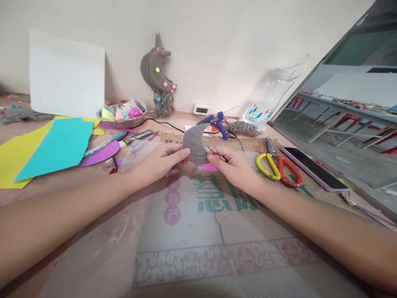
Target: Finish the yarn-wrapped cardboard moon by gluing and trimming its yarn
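A crescent shape wound with grey yarn is held up in front of me, over the plastic sheet. My left hand pinches its left edge between thumb and fingers. At its lower right edge, my right hand is closed, thumb against the crescent, with a thin dark strand or stick at the fingers; its exact kind is unclear. Purple card shows just below the wound part. A loose grey yarn strand trails down over the sheet. The fingers behind the crescent are partly hidden.
A blue glue gun and a yarn bundle lie behind my hands. Scissors and a phone are on the right. Coloured sheets and a bowl stand left. A decorated moon leans against the wall.
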A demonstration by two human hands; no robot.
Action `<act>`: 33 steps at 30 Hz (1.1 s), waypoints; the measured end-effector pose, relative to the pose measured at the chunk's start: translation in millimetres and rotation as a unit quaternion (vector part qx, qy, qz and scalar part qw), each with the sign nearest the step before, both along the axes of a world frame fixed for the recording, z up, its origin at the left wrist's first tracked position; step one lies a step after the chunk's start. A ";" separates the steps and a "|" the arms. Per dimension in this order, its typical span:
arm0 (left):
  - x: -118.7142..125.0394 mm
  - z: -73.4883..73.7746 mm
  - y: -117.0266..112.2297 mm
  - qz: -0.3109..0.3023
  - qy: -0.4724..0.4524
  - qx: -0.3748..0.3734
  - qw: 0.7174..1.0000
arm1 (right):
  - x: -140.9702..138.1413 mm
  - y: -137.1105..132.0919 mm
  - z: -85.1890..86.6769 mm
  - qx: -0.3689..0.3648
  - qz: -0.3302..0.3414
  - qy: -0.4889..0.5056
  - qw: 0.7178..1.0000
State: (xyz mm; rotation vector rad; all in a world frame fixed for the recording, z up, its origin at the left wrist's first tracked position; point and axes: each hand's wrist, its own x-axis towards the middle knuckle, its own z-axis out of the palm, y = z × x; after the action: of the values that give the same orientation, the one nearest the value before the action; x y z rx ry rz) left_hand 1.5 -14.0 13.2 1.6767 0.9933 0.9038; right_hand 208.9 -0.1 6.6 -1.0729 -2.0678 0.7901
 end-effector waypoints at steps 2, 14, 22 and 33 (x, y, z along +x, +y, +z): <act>-0.2 1.0 -0.1 -0.013 0.008 -0.003 1.000 | 0.2 0.3 -0.4 -0.002 0.002 0.002 1.000; 2.8 2.2 1.8 -0.032 0.066 0.034 0.997 | 0.4 2.2 -1.9 0.011 -0.001 0.001 1.000; 1.1 0.5 1.9 -0.036 0.052 0.034 0.997 | 2.7 3.2 -4.1 0.012 0.008 0.003 1.000; -0.7 3.4 1.3 0.160 0.144 0.124 0.969 | 5.2 -3.9 3.1 0.234 -0.101 -0.018 0.967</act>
State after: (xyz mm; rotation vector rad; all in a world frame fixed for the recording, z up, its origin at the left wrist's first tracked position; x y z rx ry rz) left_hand 0.8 -12.7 16.6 1.9303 1.4263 1.0461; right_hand 214.1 -4.1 9.7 -1.0071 -1.9951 0.1647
